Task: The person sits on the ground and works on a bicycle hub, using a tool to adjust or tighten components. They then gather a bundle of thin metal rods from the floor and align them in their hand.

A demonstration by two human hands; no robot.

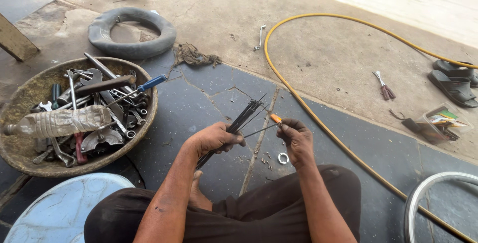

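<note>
While the left hand [215, 138] grips a bundle of dark spokes [242, 119], the right hand [295, 138] pinches an orange-handled tool [275, 118] against one spoke.
A small metal ring [283, 158] lies just below; leftward sits a basket of tools [30, 91]; beyond, a yellow hose [318, 118] curves past, and an inner tube [132, 33] lies farther off.

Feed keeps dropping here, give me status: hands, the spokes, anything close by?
Left hand grips bundle of thin dark metal spokes. Right hand pinches small orange-handled tool on one spoke. Small metal ring on floor below.
</note>
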